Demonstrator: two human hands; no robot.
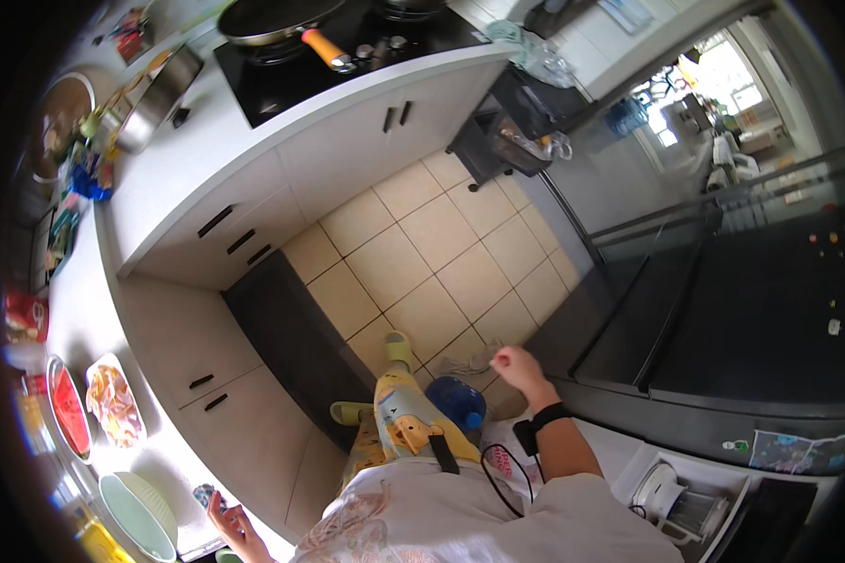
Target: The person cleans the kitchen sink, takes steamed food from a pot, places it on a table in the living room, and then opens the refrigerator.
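At the lower left, my left hand (pixel 236 528) is over the counter's edge with its fingers extended and apart. Just beyond its fingertips lies a small blue patterned item (pixel 208 495); whether they touch is unclear. A pale green bowl (pixel 123 510) stands beside that hand. Farther along are a white tray of sliced food (pixel 116 401) and a dish of red watermelon (pixel 69 405). My right hand (pixel 517 369) hangs above the floor with its fingers curled in, nothing visible in it. Its wrist wears a black band (pixel 553 416).
A blue water jug (pixel 458 402) stands on the floor by my legs, near a plastic bag (pixel 507 450). Ahead, a frying pan (pixel 274 24) sits on the black cooktop (pixel 253 91). A dark refrigerator (pixel 753 302) is on the right. A dark mat (pixel 296 345) lies along the cabinets.
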